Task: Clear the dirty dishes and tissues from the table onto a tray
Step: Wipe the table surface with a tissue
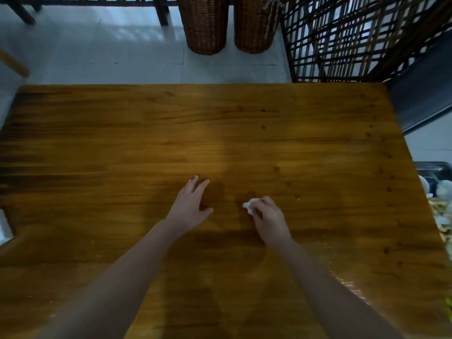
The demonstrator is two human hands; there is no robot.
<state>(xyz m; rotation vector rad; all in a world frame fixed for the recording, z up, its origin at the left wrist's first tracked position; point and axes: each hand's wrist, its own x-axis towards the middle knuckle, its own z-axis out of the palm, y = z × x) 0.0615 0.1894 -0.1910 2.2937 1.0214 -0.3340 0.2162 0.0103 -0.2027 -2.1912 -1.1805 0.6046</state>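
Note:
A wide wooden table (171, 133) fills the view. My right hand (267, 218) grips a small crumpled white tissue (249, 206) near the middle of the table, close to the surface. My left hand (192, 204) lies flat on the wood just left of it, fingers straight and spread. At the far right edge, a dark tray (434, 168) holds dirty dishes and food scraps (442, 216), only partly in view.
Two tall wicker baskets (205, 25) stand on the pale floor beyond the table's far edge. A dark lattice screen (354, 37) rises at the back right. A white object (3, 227) shows at the left edge.

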